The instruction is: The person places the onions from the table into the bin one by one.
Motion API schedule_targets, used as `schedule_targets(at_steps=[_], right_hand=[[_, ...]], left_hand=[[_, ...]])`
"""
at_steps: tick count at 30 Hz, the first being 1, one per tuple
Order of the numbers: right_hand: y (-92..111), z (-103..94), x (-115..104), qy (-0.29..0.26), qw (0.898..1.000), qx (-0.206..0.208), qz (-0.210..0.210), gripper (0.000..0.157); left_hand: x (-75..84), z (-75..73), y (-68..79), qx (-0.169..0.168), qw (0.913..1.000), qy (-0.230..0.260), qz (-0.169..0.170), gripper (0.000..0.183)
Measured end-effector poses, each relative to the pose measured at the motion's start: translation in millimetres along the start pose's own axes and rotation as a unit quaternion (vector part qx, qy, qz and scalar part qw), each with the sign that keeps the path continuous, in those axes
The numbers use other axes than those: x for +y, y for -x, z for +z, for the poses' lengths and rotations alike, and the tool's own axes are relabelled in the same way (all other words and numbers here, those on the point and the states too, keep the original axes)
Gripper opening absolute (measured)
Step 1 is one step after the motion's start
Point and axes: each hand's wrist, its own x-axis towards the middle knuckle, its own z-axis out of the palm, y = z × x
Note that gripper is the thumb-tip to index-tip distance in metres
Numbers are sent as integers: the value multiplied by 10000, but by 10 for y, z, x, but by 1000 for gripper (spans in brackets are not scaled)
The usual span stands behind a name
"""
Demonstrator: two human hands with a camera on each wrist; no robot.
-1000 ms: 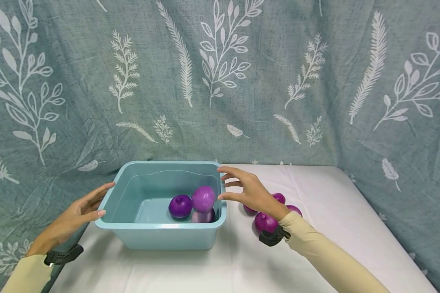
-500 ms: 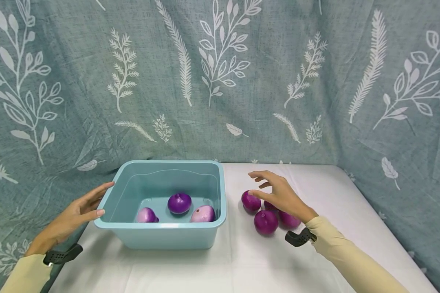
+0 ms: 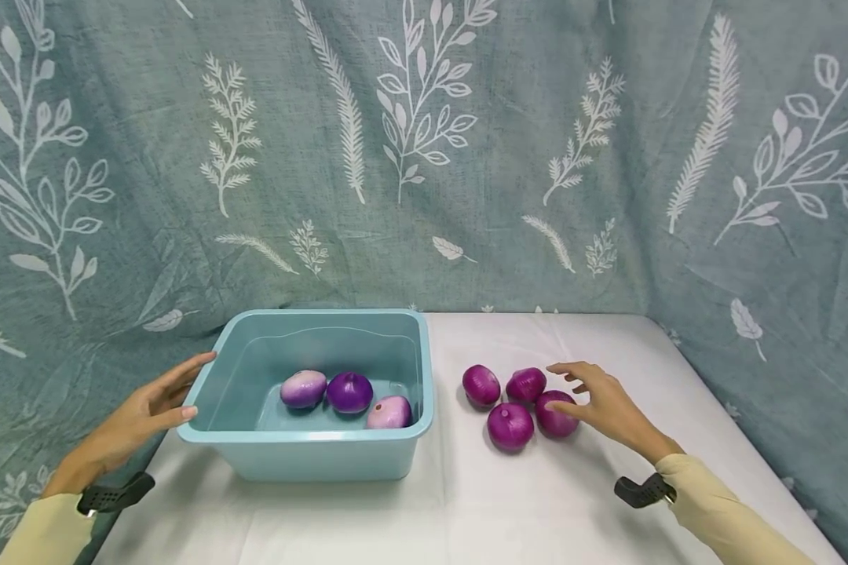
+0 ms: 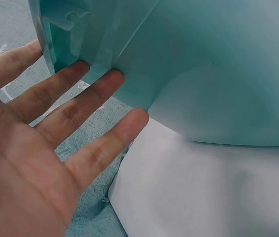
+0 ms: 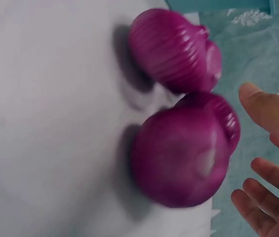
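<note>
A light blue plastic bin (image 3: 304, 455) stands on the white-covered table. My left hand (image 3: 141, 412) is at its left rim; in the left wrist view, nearly straight fingers (image 4: 107, 143) touch the bin's outer wall. Inside the bin lie a pale purple onion (image 3: 303, 389), a dark purple onion (image 3: 349, 392) and another pale one (image 3: 389, 412). Several red onions sit clustered right of the bin. My right hand (image 3: 608, 404), holding nothing, hovers with fingers spread at the cluster's right side, nearest the right-hand red onion (image 3: 556, 414). The right wrist view shows its thumb apart from the onions (image 5: 179, 155).
The front-most red onion (image 3: 510, 427) and the left one (image 3: 481, 385) lie a short way from the bin's right wall. A grey-green leaf-patterned cloth (image 3: 424, 259) hangs behind the table. White tablecloth (image 3: 523, 510) spreads in front and to the right.
My right hand has let an onion drop into the bin and swung right to the red onions. That pale onion rolled left, then back beside the dark one. My left hand stays at the rim.
</note>
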Motion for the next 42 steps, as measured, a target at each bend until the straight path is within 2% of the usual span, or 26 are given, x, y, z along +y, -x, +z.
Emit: schedule_targets(at_steps=[8, 15, 22, 27, 31, 42], right_hand=[[211, 54, 124, 151, 9990, -248, 327, 72], [267, 173, 203, 165, 9989, -240, 354, 76], [287, 269, 230, 91, 9997, 82, 225, 78], [334, 330, 241, 84, 9988, 126, 461, 78], [358, 344, 243, 99, 9983, 141, 563, 78], [430, 295, 221, 18, 9986, 146, 499, 78]], left_hand=[[-28, -3, 9, -6, 10000, -2, 28, 69], [-33, 6, 8, 86, 9999, -94, 10, 70], [-7, 16, 4, 153, 9998, -128, 27, 70], [-13, 11, 11, 87, 9999, -115, -14, 70], [-36, 2, 11, 78, 9999, -103, -4, 70], [-39, -8, -2, 3, 10000, -39, 70, 70]])
